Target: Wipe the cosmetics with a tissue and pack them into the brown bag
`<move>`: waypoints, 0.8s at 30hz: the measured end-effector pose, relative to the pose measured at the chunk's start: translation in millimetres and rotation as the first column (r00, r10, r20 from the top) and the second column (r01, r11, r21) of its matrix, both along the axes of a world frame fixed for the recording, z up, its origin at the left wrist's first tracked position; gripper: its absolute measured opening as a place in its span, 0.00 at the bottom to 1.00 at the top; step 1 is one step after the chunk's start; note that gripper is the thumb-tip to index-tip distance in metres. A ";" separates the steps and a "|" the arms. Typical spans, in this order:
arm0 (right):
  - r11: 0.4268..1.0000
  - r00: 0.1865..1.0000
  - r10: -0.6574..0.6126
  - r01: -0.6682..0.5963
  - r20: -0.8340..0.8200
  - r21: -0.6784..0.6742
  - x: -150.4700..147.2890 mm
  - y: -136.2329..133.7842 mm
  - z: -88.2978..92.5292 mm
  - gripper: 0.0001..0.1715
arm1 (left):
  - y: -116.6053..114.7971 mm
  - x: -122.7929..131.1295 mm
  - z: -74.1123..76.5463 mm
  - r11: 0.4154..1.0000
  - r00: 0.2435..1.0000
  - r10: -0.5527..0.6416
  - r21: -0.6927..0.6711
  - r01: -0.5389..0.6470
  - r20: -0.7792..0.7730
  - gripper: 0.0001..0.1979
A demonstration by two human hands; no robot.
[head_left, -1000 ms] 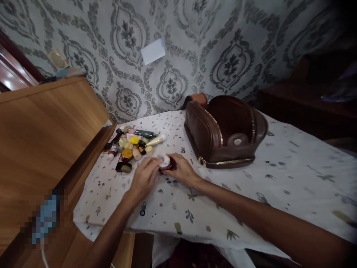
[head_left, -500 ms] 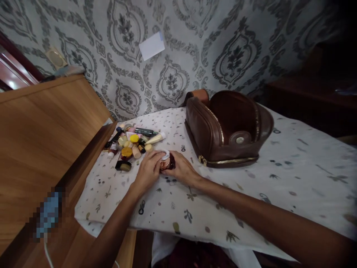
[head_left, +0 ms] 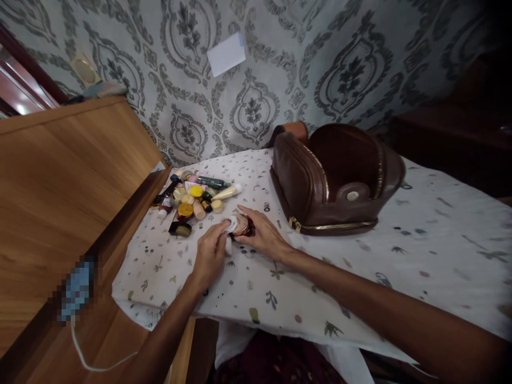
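Left hand (head_left: pixel 210 250): my thumb and fingers pinch a white wipe (head_left: pixel 231 223) at the left edge of a small, round, rose-brown jar (head_left: pixel 241 225). Right hand (head_left: pixel 262 234): half-curled, gripping the jar's right side, thumb near, index finger extended on the far side. Jar lies between both sets of fingers; cannot tell whether it touches the patterned tablecloth (head_left: pixel 276 304). Brown leather toiletry bag (head_left: pixel 296 176): farther right.

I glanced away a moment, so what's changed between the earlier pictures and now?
The left hand has shifted its white cloth from over the small round container to its left side, exposing more of its coppery surface. The right hand's index finger has opened outward. Unchanged: the right hand holds the container; the brown bag stands open; the loose cosmetics lie grouped.
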State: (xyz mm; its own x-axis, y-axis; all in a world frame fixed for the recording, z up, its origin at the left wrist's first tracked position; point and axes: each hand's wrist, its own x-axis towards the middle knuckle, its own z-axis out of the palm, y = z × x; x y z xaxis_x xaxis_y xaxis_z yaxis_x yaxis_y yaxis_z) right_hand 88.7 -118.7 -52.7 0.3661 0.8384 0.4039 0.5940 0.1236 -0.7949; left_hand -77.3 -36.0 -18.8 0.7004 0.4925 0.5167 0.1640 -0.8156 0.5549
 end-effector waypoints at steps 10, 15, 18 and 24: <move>0.999 0.994 0.018 -0.021 -0.107 -0.024 -0.7 -8.4 9.7 0.32 | -10.0 -2.7 3.2 0.999 0.999 -0.033 -0.002 0.034 0.043 0.14; 0.994 0.993 0.112 -0.113 -0.036 -0.002 9.5 -11.8 14.8 0.34 | -11.8 -1.1 6.3 0.994 0.995 -0.088 0.071 0.085 0.041 0.14; 0.985 0.984 0.173 -0.174 -0.042 -0.011 15.0 -11.7 14.4 0.35 | -11.7 1.5 9.1 0.990 0.994 -0.106 0.092 0.102 0.033 0.14; 0.977 0.930 0.197 -0.212 -0.311 -0.017 17.9 -10.1 15.8 0.31 | -14.9 4.9 7.5 0.964 0.983 -0.179 0.208 0.168 0.034 0.16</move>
